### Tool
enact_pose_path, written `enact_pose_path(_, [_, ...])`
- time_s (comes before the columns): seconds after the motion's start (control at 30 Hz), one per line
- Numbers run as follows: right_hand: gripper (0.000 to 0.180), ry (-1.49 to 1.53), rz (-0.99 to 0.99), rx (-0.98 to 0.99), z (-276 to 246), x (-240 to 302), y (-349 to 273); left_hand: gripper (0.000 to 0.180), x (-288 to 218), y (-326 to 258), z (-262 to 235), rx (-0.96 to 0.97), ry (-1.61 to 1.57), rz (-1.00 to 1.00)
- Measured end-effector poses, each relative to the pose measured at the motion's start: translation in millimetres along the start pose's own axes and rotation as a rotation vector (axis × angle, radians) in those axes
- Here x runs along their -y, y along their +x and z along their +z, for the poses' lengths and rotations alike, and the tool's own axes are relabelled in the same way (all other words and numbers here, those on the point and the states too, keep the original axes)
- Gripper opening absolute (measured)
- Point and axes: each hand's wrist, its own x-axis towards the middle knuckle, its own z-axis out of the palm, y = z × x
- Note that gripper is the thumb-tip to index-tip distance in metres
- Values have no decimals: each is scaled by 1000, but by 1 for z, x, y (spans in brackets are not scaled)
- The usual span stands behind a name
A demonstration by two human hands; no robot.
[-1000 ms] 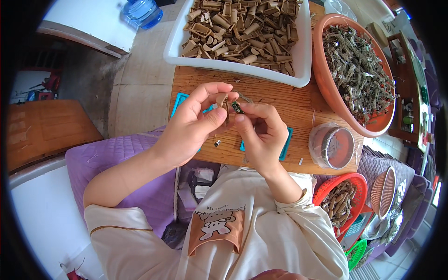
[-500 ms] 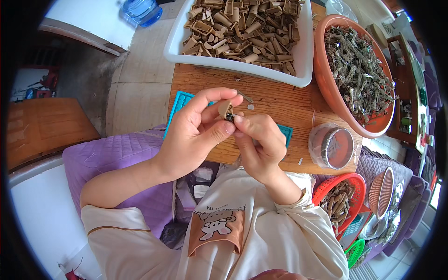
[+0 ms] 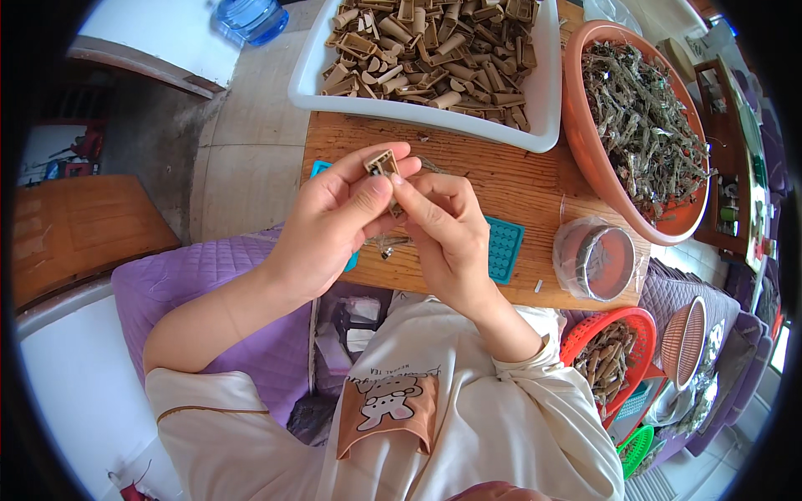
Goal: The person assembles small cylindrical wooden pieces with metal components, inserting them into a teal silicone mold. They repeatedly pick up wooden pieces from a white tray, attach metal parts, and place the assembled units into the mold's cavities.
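Small tan piece [image 3: 383, 162], long axis tilted up-left, pinched btwn left hand [image 3: 334, 221] & right hand [image 3: 447, 230] fingertips, over wooden board [image 3: 510, 171]

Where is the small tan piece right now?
In the head view the tan piece is pinched between the left hand and right hand, above the wooden board, just below the white tray.
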Motion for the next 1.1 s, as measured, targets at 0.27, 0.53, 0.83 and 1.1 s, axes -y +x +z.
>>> enact_pose_path(0.27, [33,221,154,-102,3,5,-8,32,-7,-4,3,-29,241,173])
enact_pose_path(0.53, [28,285,197,-261,7,10,-9,38,-7,-7,7,-21,234,226])
enact_pose_path(0.83, [41,241,274,-95,9,2,-10,35,-4,-6,6,-37,-182,19])
enact_pose_path(1.1, [59,197,334,163,-4,-3,3,34,7,1,-4,-86,-320,-88])
